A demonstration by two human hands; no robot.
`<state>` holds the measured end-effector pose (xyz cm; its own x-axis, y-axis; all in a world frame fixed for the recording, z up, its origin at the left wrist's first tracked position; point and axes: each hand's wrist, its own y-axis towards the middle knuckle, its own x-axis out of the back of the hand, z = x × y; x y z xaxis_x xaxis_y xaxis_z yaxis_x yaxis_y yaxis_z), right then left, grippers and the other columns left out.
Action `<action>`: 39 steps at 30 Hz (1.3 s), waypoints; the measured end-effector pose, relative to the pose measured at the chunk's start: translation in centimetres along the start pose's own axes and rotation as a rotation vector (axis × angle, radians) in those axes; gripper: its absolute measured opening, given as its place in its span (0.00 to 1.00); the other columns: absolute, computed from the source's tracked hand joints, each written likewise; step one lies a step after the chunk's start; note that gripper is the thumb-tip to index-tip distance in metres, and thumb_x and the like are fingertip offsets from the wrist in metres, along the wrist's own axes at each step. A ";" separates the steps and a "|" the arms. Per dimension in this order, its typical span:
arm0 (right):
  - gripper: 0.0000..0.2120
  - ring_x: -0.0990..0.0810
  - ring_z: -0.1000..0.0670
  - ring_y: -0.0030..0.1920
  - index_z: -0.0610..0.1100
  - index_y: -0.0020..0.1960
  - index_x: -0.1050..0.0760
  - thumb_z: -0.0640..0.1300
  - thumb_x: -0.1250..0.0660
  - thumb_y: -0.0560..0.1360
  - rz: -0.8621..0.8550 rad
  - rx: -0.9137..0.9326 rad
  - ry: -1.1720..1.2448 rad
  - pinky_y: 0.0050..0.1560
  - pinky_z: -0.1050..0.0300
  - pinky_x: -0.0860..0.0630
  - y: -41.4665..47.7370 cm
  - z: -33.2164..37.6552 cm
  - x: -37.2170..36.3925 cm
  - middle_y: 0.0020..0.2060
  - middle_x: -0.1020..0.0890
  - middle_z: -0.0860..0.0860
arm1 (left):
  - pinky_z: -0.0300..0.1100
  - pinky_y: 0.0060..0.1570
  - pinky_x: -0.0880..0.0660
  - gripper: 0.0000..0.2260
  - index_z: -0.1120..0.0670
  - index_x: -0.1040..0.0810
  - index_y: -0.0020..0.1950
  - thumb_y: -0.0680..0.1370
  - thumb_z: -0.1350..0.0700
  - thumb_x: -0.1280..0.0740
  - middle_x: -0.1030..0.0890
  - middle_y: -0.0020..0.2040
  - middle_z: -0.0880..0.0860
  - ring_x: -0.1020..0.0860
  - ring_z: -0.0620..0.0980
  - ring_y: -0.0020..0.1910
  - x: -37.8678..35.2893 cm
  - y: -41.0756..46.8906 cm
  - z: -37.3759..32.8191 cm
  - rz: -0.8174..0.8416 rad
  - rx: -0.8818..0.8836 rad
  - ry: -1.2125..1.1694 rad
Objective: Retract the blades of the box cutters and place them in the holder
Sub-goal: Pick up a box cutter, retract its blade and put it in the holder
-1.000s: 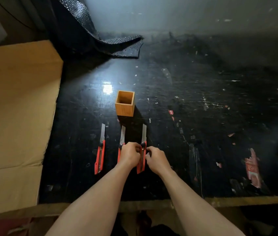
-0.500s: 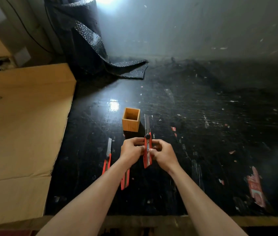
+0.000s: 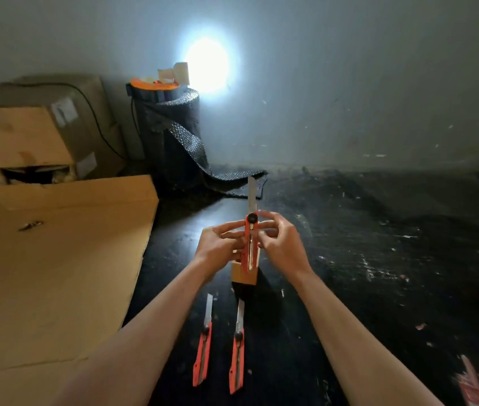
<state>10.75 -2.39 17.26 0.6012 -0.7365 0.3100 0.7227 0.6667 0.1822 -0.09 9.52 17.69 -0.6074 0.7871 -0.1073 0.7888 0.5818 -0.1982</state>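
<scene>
Since a moment ago the view has tilted up and both hands have lifted the held box cutter (image 3: 251, 241) higher, so it now stands upright in front of the wooden holder (image 3: 243, 276). On the black table (image 3: 379, 259), wide bare room lies right of the holder; the cardboard sheet (image 3: 56, 273) edges its left. The left hand (image 3: 221, 244) and right hand (image 3: 280, 241) pinch the cutter's orange body, blade still out. Two more box cutters (image 3: 237, 358) lie nearer than the holder, blades extended.
</scene>
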 end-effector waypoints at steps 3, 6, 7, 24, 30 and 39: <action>0.15 0.17 0.52 0.53 0.48 0.65 0.23 0.41 0.30 0.78 -0.018 0.096 -0.125 0.53 0.52 0.17 1.9 2.4 0.1 0.55 0.16 0.49 | 0.49 0.45 0.14 0.17 0.60 0.18 0.64 0.77 0.72 0.32 0.12 0.50 0.61 0.12 0.60 0.47 0.4 0.0 -1.9 0.006 -0.035 0.002; 0.14 0.18 0.52 0.53 0.47 0.63 0.21 0.44 0.30 0.78 -0.032 0.126 -0.196 0.55 0.54 0.18 3.1 4.0 0.2 0.56 0.16 0.49 | 0.47 0.41 0.15 0.17 0.58 0.18 0.62 0.78 0.73 0.33 0.11 0.48 0.58 0.12 0.57 0.46 0.8 -0.1 -3.5 0.005 -0.066 0.003; 0.14 0.18 0.53 0.53 0.46 0.63 0.21 0.44 0.30 0.78 -0.038 0.124 -0.196 0.55 0.56 0.19 3.4 4.4 0.2 0.56 0.16 0.49 | 0.46 0.39 0.15 0.17 0.58 0.17 0.61 0.78 0.74 0.34 0.11 0.46 0.57 0.11 0.55 0.44 0.9 -0.1 -4.0 0.004 -0.076 0.005; 0.10 0.18 0.55 0.51 0.46 0.57 0.19 0.45 0.27 0.76 0.044 0.180 -0.224 0.51 0.66 0.23 4.8 5.1 1.1 0.50 0.17 0.56 | 0.42 0.33 0.17 0.16 0.58 0.16 0.59 0.78 0.73 0.33 0.11 0.44 0.55 0.11 0.51 0.40 1.3 1.8 -7.4 0.045 -0.082 -0.110; 0.08 0.18 0.61 0.48 0.48 0.55 0.19 0.46 0.27 0.76 0.049 0.160 -0.223 0.46 0.71 0.25 5.6 4.5 1.2 0.48 0.17 0.59 | 0.45 0.36 0.16 0.15 0.55 0.16 0.57 0.79 0.72 0.34 0.11 0.48 0.57 0.11 0.54 0.43 1.4 2.8 -7.3 0.075 -0.044 -0.157; 0.09 0.18 0.57 0.50 0.52 0.55 0.20 0.46 0.26 0.75 0.061 0.170 -0.147 0.51 0.65 0.22 7.3 5.1 0.6 0.51 0.17 0.59 | 0.47 0.38 0.15 0.12 0.59 0.15 0.60 0.77 0.66 0.28 0.11 0.49 0.59 0.12 0.59 0.46 1.5 3.9 -9.5 0.009 -0.176 -0.071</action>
<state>14.68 2.58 23.51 0.5768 -0.6778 0.4559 0.6114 0.7283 0.3093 3.01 14.90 25.99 -0.6002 0.7798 -0.1777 0.7948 0.6064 -0.0236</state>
